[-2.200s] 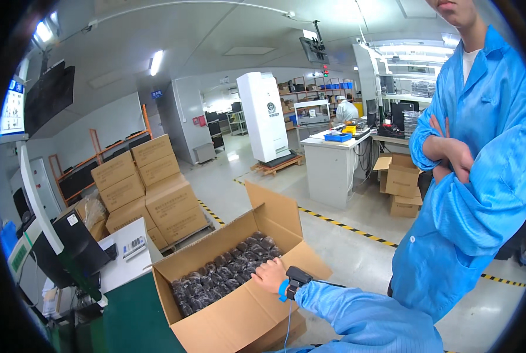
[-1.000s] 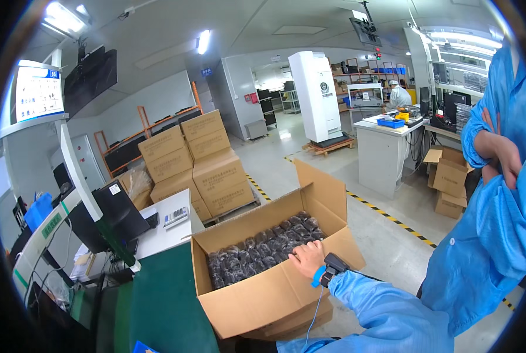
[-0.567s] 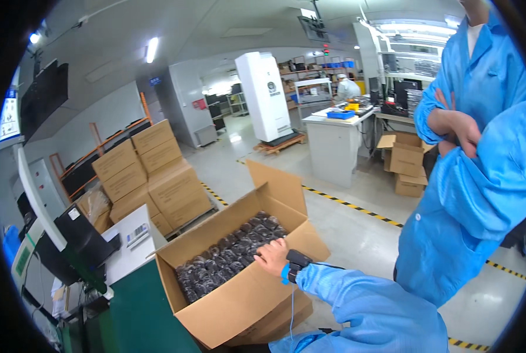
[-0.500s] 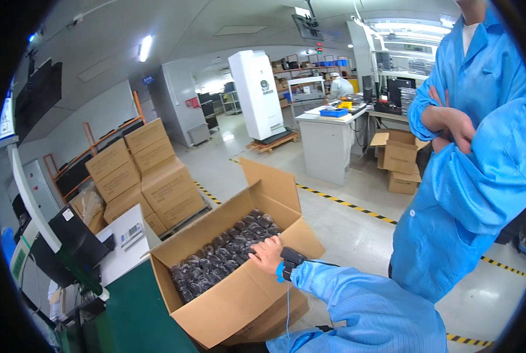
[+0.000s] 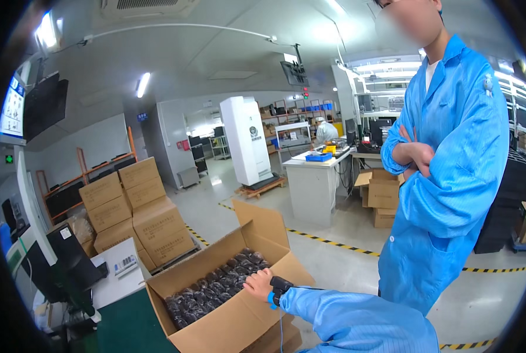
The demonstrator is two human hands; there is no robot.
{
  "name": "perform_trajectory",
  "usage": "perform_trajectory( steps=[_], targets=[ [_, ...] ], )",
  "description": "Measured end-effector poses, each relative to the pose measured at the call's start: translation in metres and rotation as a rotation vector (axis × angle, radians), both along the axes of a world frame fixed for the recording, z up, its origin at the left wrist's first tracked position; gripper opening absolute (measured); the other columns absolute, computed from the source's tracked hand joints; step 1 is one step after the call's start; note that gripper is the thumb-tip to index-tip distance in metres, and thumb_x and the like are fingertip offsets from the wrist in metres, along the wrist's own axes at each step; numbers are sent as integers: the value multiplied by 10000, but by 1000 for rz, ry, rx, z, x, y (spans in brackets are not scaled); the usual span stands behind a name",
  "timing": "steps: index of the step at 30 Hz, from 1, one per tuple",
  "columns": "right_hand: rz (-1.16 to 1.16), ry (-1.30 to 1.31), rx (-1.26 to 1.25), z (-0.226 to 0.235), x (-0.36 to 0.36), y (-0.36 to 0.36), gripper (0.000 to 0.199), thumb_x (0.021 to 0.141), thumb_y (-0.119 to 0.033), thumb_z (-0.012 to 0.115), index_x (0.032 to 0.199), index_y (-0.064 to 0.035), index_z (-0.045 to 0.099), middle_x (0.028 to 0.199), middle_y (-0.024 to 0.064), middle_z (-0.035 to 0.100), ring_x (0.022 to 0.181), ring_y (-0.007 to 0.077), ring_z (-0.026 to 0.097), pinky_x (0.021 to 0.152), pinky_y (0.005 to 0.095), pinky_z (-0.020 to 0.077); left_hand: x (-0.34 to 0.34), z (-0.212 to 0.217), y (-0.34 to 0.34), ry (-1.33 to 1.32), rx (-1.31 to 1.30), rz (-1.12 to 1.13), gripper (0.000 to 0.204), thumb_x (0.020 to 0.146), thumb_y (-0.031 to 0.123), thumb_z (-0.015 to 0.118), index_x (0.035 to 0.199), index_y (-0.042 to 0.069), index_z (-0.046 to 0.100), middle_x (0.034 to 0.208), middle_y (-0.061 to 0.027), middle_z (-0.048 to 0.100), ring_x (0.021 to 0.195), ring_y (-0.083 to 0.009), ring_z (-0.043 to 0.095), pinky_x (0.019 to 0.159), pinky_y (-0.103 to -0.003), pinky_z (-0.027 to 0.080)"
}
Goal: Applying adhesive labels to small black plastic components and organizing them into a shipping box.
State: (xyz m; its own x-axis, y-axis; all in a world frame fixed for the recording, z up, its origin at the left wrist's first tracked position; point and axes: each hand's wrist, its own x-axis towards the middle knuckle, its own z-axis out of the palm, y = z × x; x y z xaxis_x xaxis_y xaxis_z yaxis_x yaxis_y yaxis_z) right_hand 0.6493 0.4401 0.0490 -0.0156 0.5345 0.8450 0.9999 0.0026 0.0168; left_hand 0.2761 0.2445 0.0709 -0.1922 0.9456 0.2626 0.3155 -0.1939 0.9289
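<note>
An open cardboard box (image 5: 230,320) sits in front of me, its flaps spread outward. Rows of dark items in clear plastic wrapping (image 5: 210,294) fill it; their exact kind is not plain. Over the box's right-hand rim my right hand (image 5: 259,284) is closed, fingers curled round the cardboard edge beside the wrapped items. A black band with a cable is strapped to that wrist, below a blue sleeve (image 5: 357,317). My left hand is out of view.
A person in a blue coat (image 5: 445,159) stands close on the right, arms folded. Stacked cartons (image 5: 157,223) rise behind the box. To the left is a green-topped bench (image 5: 127,323) with a monitor (image 5: 69,253). A tall white cabinet (image 5: 248,141) stands on a pallet farther back.
The view has tilted upward, so the box and surroundings sit lower and more ceiling shows. My right hand stays at the box's rim.
</note>
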Motion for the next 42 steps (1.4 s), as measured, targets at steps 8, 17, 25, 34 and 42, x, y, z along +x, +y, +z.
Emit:
perform_trajectory(
  steps=[8,17,25,34,42],
  targets=[
    [-60,117,-198,13,-5,-11,245,833,-339,506,744,-116,553,718,51,595,731,241,537,718,421,345,-1,-20,0,-134,86,80,391,875,193,552,615,107,272,539,-39,271,538,-147,260,493,-326,293],
    [-65,100,-80,7,-4,-6,268,825,-353,512,907,-118,613,799,60,639,754,236,550,713,417,343,0,-25,5,-53,70,166,347,786,76,608,568,21,343,522,-82,345,511,-167,316,492,-326,337],
    [6,83,5,5,-3,-5,177,766,-301,586,700,-140,551,666,22,569,672,214,492,697,403,327,4,7,-4,133,124,203,392,751,65,646,555,27,308,506,-90,303,486,-192,275,467,-338,318],
    [57,153,53,10,-3,-5,157,755,-280,609,742,-126,577,690,19,585,681,212,490,721,402,333,3,15,-5,182,97,108,400,795,91,617,569,69,288,512,-57,286,512,-156,263,476,-322,295],
    [34,192,7,13,-4,-9,270,782,-304,585,967,-108,602,727,33,608,714,212,503,751,400,337,16,20,3,162,41,214,338,744,43,623,543,32,352,503,-90,325,500,-143,296,468,-321,323]
  ],
)
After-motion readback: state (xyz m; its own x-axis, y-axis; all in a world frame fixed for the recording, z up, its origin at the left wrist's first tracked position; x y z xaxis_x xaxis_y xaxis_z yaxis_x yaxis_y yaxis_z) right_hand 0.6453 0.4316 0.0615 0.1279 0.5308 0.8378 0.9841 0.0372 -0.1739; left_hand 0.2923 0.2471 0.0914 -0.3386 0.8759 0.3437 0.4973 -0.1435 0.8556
